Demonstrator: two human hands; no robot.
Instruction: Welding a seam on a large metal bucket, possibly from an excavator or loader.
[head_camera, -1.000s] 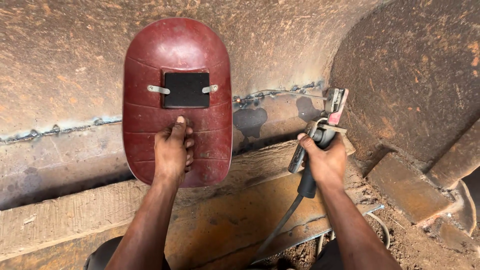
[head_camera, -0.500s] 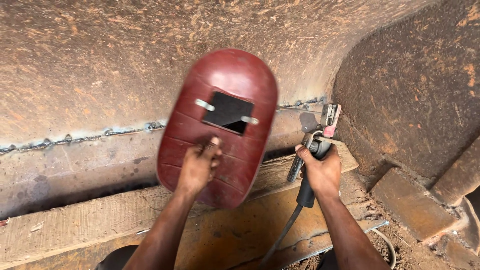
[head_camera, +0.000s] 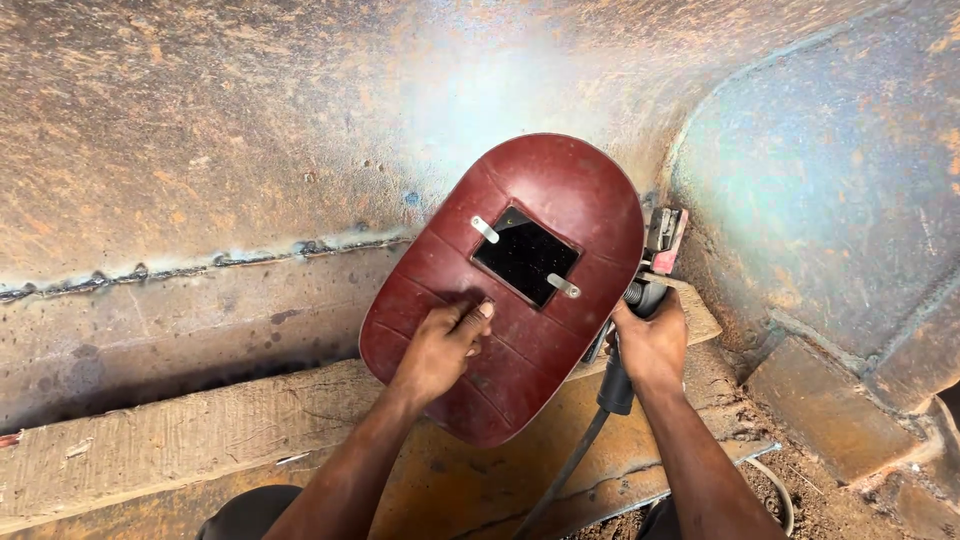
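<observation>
- Gripping a dark red welding hand shield, the left hand has its fingers wrapped onto the lower part, thumb pressed flat on the outer face.
- Shield is tilted, top leaning to the right, dark rectangular viewing window near its middle with two small metal clips at the window's corners.
- Right hand sits just beside the shield's right edge, fingers clenched around the black handle of an electrode holder.
- Holder's reddish clamp head pokes out past the shield's upper right edge, close to the rusty steel wall.
- Black cable runs down from the holder, below the shield, between the two forearms.
- Rough weld seam runs along the wall to the left of the shield.
- Wooden plank lies below and left of the shield, under the left forearm.
- Bluish haze shows on the wall above the shield.
</observation>
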